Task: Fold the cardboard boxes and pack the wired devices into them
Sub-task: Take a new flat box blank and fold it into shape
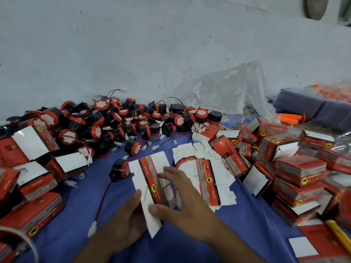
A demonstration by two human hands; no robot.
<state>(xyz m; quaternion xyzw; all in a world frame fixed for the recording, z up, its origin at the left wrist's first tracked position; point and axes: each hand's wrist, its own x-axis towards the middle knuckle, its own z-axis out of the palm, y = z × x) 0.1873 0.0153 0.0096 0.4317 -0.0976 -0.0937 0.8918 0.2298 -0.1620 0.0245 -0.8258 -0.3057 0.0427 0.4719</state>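
Centrally, a flat cardboard box (150,179), red-printed with white flaps, is held just above the surface (76,198) by both hands. The left hand (125,221) grips its lower left edge, thumb on the white flap. The right hand (182,202) spans the printed panel, fingers spread on top and thumb pinching the lower flap. The box is not yet erected and holds nothing.

Just left of it lies one wired device (120,168), a black drum with an orange band, touching the box's upper left flap. Its red-and-black lead (103,196) trails toward the viewer to a white connector (93,227).

Just right of the held box, a fanned stack of flat boxes (201,168) rests on the surface. Erected boxes are heaped at right (300,171) and at left (34,145), many with white end flaps open; their contents cannot be seen.

The surface is covered in blue cloth and meets a scuffed pale wall (133,44).

A large pile of devices (117,120), leads tangled, lies along the wall behind the hands. To its right stand a crumpled clear plastic bag (228,88), a stack of dark trays (303,99) and orange-handled items (290,117). A yellow tool (336,232) lies at the lower right. The boxes and the pile close in on the working area from three sides.
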